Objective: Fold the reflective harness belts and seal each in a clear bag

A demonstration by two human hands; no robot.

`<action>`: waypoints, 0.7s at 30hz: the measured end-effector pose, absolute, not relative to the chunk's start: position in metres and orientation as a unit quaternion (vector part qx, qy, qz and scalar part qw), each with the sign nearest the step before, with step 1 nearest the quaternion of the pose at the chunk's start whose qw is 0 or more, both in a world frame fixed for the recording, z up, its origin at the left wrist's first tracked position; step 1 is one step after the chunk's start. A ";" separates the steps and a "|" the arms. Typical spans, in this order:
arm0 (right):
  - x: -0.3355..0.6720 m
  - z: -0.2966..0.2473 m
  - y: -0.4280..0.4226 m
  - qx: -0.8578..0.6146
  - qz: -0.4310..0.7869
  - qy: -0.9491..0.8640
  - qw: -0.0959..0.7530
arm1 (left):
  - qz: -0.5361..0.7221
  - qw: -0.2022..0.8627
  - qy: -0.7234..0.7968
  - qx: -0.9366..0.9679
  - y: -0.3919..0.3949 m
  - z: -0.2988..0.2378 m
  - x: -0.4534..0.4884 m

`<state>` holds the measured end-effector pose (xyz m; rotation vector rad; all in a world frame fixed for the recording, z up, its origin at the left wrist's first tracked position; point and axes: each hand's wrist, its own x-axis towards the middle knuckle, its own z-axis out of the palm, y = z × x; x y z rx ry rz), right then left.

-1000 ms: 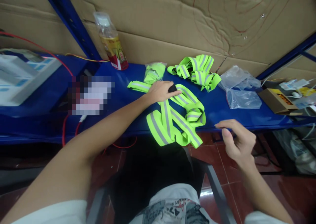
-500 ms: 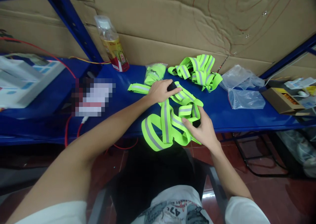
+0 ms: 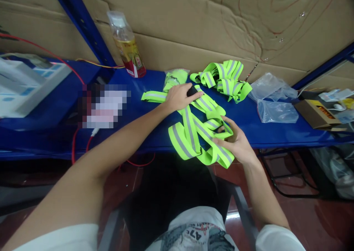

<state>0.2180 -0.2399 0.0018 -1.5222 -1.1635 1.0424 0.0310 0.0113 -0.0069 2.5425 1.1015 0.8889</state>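
A neon-yellow reflective strap vest (image 3: 193,133) with grey stripes lies tangled on the blue shelf (image 3: 149,114), part of it hanging over the front edge. My left hand (image 3: 179,96) is closed on its upper end, fingers round a small black buckle (image 3: 191,91). My right hand (image 3: 236,142) grips the lower loops near the shelf edge, fingers curled round the straps. A second folded vest (image 3: 221,77) lies farther back.
A bagged vest (image 3: 174,77) and a drink bottle (image 3: 127,46) stand at the back by the cardboard wall. Clear plastic bags (image 3: 273,103) lie to the right, beside a small cardboard box (image 3: 315,112). A white device (image 3: 24,85) and red wires sit at left.
My right hand came in from the right, took hold of the lower straps and shifted them slightly rightward. My left hand stayed on the buckle end.
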 end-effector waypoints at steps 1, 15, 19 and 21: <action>0.220 0.003 -0.241 -0.611 0.451 -0.479 0.440 | 0.304 0.117 0.379 0.866 0.012 -0.007 0.031; 0.214 0.030 -0.273 -0.622 0.217 -0.704 0.265 | 0.268 0.098 0.347 0.893 0.017 -0.015 0.030; 0.233 0.034 -0.300 -0.698 0.135 -0.650 0.268 | 0.255 0.098 0.357 0.893 0.019 -0.015 0.031; 0.247 0.034 -0.318 -0.741 0.160 -0.601 0.253 | 0.242 0.094 0.359 0.897 0.021 -0.015 0.032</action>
